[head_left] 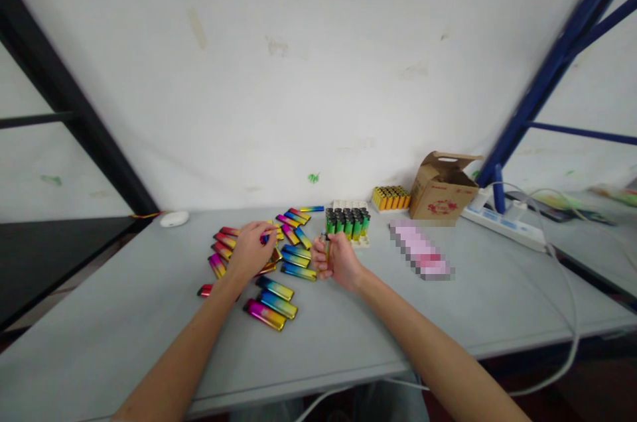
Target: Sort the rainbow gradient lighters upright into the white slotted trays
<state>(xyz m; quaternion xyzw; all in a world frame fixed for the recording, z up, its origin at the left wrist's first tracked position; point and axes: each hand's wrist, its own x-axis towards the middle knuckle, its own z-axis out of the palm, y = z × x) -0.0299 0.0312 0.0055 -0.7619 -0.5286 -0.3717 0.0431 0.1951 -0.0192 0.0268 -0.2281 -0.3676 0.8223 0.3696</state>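
Note:
My left hand [253,251] is over the pile of shiny gradient-coloured lighter cases, its fingers closed on one lighter case [265,238] that is mostly hidden by them. My right hand [339,260] is closed around a lighter [327,246], held roughly upright with its metal top showing above the fingers. Just behind the right hand, several green-yellow lighters with black tops [348,223] stand in a white tray [365,242]. Between my hands and in front of them lie more metallic cases, such as a blue-yellow one [298,271] and a magenta-yellow one [265,314].
A tray of yellow lighters [391,198] and an open cardboard box [440,200] stand by the wall. A blurred pink item [421,249] lies on the right. A white power strip [507,228] with cables is farther right; a white rounded object [174,219] is at back left.

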